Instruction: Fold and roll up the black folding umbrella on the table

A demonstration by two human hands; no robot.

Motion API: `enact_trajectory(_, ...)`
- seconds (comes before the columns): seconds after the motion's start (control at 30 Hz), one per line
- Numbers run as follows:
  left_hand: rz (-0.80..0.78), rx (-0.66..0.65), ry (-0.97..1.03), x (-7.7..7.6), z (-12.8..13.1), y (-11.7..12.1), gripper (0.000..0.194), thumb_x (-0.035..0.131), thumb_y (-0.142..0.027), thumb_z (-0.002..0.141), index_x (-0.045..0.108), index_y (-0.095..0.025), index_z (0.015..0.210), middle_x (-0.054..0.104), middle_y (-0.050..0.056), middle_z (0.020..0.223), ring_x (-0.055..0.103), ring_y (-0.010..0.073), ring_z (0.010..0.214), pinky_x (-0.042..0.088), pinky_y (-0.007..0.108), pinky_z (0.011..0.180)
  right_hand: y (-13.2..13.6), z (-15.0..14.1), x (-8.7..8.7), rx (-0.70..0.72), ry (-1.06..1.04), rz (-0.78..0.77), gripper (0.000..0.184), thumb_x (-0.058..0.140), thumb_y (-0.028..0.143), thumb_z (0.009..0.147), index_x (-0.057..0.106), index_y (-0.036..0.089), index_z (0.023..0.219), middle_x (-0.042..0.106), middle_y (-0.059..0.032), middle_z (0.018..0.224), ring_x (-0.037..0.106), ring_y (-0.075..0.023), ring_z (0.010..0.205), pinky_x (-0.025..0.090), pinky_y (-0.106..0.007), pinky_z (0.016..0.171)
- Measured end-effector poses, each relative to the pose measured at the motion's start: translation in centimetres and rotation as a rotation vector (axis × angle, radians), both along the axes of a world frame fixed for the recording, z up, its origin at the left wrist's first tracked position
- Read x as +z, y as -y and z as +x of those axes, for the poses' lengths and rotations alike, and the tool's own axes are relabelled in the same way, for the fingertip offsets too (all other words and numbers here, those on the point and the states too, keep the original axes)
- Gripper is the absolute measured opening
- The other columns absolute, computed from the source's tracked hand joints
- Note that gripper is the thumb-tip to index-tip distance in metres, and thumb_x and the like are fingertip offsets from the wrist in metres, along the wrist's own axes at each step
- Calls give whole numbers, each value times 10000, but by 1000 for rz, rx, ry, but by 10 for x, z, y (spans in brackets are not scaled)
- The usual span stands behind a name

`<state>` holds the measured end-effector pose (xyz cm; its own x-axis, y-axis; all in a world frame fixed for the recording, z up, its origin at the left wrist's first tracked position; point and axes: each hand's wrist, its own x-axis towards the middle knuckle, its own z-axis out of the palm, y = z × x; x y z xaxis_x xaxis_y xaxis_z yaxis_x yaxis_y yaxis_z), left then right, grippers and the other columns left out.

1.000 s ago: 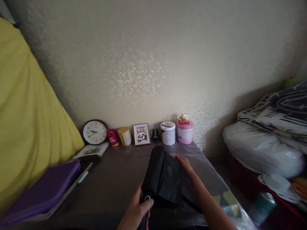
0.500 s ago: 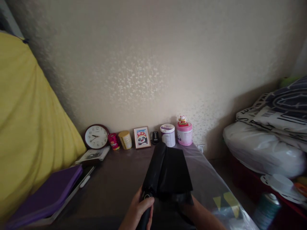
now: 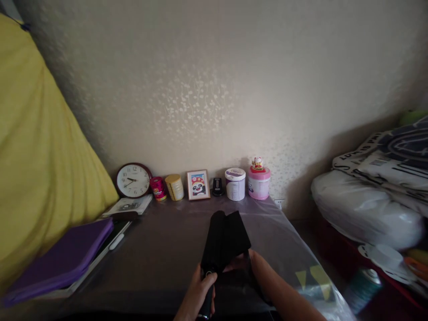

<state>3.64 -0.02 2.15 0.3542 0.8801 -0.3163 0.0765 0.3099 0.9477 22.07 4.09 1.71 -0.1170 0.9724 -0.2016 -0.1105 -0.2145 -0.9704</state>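
Observation:
A black folding umbrella (image 3: 213, 240) points away from me above the table, its canopy partly wrapped and one loose flap of cloth (image 3: 236, 236) standing out to the right. Around its handle my left hand (image 3: 199, 287) is closed, with the thumb near the button at the top. My right hand (image 3: 239, 262) is under and behind the loose flap; cloth and shadow cover most of its fingers, so I cannot see how they are bent.
Along the wall stand a clock (image 3: 133, 180), a red can (image 3: 158, 188), a yellow-lidded jar (image 3: 174, 187), a framed panda picture (image 3: 198, 185) and two tubs (image 3: 236, 185). A purple folder (image 3: 63, 258) lies left on the plastic-covered table (image 3: 160, 249). A spray can (image 3: 364, 287) is at right.
The loose flap has narrowed and drawn closer to the umbrella's rolled part. My right hand went from the flap's far outer side to beneath it. My left hand keeps the handle.

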Motion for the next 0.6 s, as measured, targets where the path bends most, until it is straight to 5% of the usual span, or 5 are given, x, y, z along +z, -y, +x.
enact_trajectory(0.13,9,-5,-20,-1,0,3,555,452,-463,757,263,-191,1202,487,-92,483,443,89,302,322,166,304,-7,-3,0,291,-256,-138,183,586,246,675,651,154,820,685,-76,831,634,-219,802,474,-373,739)
enact_trajectory(0.33,8,3,-97,13,4,11,783,406,-485,806,-123,-289,1350,475,-105,493,472,93,327,361,169,332,-3,3,-2,282,-239,-128,200,607,234,647,650,141,819,681,-89,826,635,-215,793,472,-373,750)
enact_trajectory(0.6,44,-13,-226,15,6,11,750,378,-417,838,-120,-246,1371,421,-94,464,451,99,350,353,169,318,2,20,-11,335,-157,-143,263,609,285,626,657,161,853,678,-105,818,644,-234,732,472,-403,738)
